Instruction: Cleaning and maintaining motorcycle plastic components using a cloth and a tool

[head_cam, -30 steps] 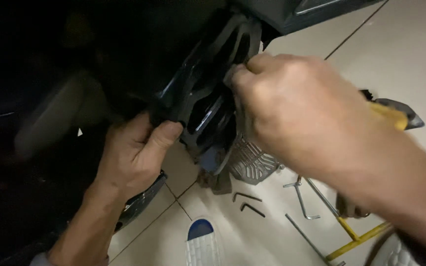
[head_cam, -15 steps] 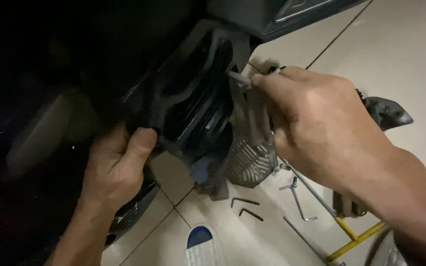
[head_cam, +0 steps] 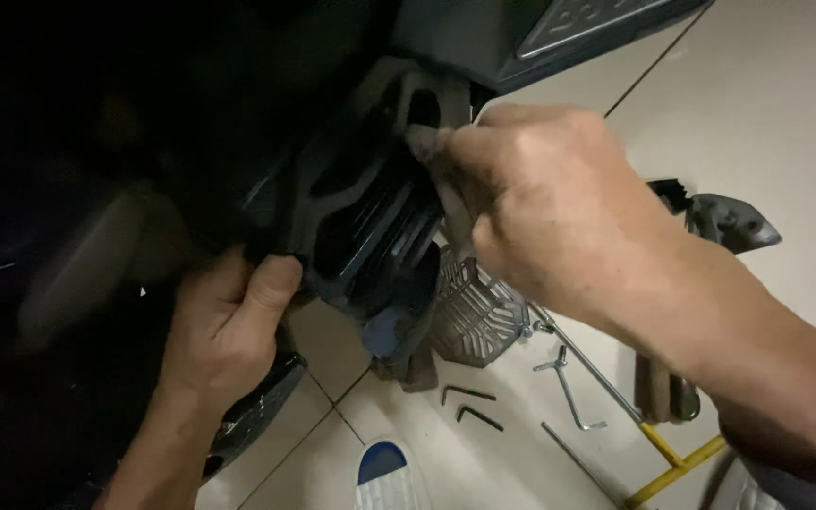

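Observation:
A dark plastic ribbed cover (head_cam: 361, 236) hangs off a black machine that fills the upper left. My left hand (head_cam: 229, 326) grips the cover's lower left edge, thumb on its front face. My right hand (head_cam: 540, 203) presses on the cover's upper right edge, its fingers curled around the rim. What sits behind the cover is lost in shadow.
On the pale tiled floor (head_cam: 767, 113) lie a grey grille part (head_cam: 479, 316), two small hex keys (head_cam: 469, 401), a metal hook tool (head_cam: 569, 387), a yellow-handled tool (head_cam: 672, 463) and a dark plastic piece (head_cam: 729, 222). A blue-and-white shoe toe (head_cam: 384, 477) shows at the bottom.
My left hand slid down and left along the cover's lower edge. My right hand shifted up to the cover's upper right rim, and the cover tilted more towards me.

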